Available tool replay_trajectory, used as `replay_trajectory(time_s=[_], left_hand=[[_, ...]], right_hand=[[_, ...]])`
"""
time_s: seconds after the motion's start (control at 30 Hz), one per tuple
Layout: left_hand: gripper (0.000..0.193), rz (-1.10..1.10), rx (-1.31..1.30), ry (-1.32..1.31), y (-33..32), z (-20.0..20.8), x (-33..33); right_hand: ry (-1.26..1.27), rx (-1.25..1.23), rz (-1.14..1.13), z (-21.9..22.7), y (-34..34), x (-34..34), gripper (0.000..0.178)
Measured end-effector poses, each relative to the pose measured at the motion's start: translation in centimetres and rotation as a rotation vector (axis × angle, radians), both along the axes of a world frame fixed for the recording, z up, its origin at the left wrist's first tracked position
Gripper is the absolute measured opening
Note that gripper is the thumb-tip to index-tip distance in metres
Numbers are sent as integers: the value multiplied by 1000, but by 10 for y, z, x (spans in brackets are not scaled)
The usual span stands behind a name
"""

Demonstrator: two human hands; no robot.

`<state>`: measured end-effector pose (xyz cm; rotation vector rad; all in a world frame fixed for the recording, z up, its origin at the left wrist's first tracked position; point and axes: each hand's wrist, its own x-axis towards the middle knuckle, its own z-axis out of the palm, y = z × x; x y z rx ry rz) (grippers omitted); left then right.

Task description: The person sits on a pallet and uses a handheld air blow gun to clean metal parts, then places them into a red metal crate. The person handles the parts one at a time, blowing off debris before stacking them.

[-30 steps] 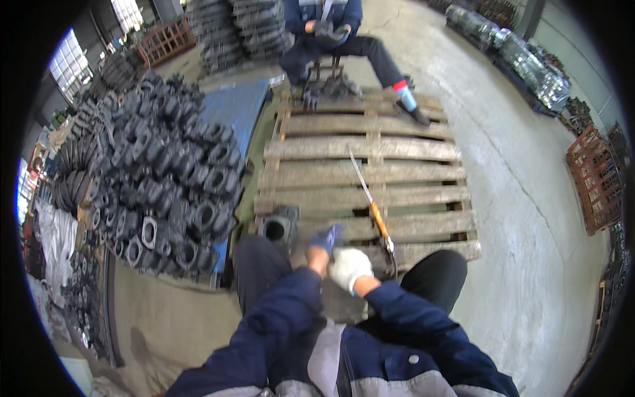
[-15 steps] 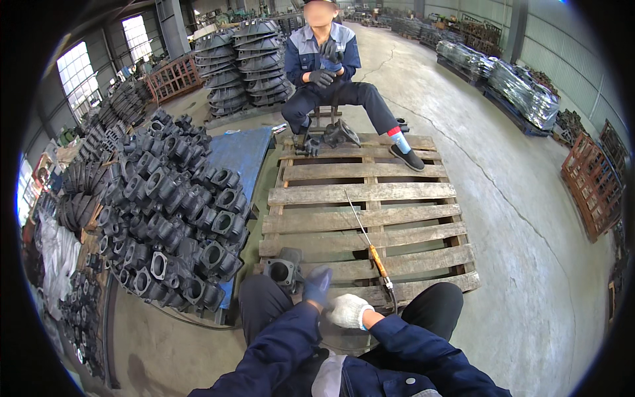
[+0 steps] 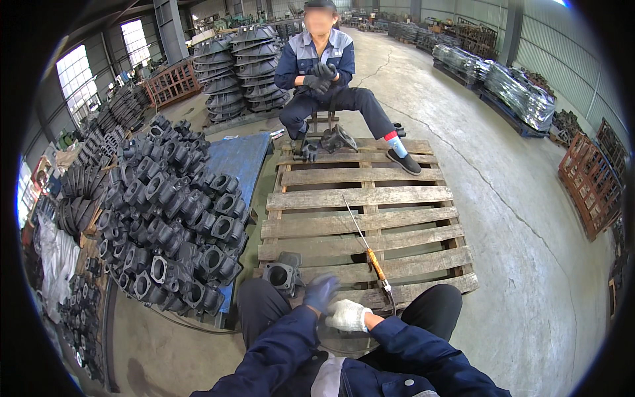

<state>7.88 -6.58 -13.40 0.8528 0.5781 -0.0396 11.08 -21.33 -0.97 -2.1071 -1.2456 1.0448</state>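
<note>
My left hand (image 3: 321,292), in a blue-grey glove, is blurred by motion just above my right hand. My right hand (image 3: 346,315), in a white knitted glove, is closed; whether anything is inside it is hidden. Both are between my knees at the near edge of the wooden pallet (image 3: 360,198). Left of my left hand, a dark metal casting (image 3: 292,262) with a round bore sits on the pallet's near corner. An orange-handled tool (image 3: 375,263) with a long thin shaft and a hose lies across the slats, untouched.
Dark castings (image 3: 165,218) are piled on a blue platform (image 3: 241,162) to the left. Across the pallet sits a co-worker (image 3: 321,73) in dark gloves, with another casting (image 3: 338,138) by their feet. Stacked castings (image 3: 258,66) stand behind; wrapped loads (image 3: 519,99) line the right.
My left hand's fingers have swung from pointing up to pointing right, over my right hand. My right hand stays nearly in place. The co-worker's raised hand has come down to their other hand.
</note>
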Motion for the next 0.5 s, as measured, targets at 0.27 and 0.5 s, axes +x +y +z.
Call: replay_trajectory(time_s=[0.27,0.5], left_hand=[[29,311,610,-176,11,23,13],[35,364,295,-362,42,163,3]], right_hand=[[-30,-1,7,-15,-5,9,44],[-59,-327,-315,-103,-5,37,86]])
